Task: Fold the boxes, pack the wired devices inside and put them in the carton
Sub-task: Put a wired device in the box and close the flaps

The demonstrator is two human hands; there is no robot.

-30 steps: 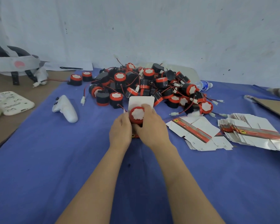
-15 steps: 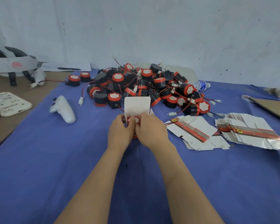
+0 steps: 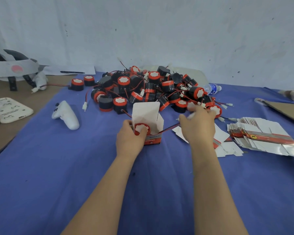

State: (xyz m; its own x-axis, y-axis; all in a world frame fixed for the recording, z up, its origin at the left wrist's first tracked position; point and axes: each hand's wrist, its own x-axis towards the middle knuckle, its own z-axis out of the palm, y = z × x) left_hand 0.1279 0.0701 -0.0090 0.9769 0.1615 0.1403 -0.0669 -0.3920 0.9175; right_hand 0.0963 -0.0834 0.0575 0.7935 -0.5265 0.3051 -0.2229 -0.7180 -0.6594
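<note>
My left hand [image 3: 128,141] grips the box [image 3: 154,139] low over the tabletop [image 3: 75,167], one finger on the device [image 3: 141,128] seated inside, red face up. Just right of the box, my right hand [image 3: 197,126], fingers curled and blurred, seems to pinch the wire [image 3: 170,128] trailing over the rim. I should coil that wire loosely and feed it down beside the device, holding the box steady, so the raised flap closes without snagging. Beyond the box lies the pile [image 3: 151,89] of devices.

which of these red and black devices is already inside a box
The device standing red face up in the open white box that the left hand grips; the rest lie loose on the blue cloth.
</note>
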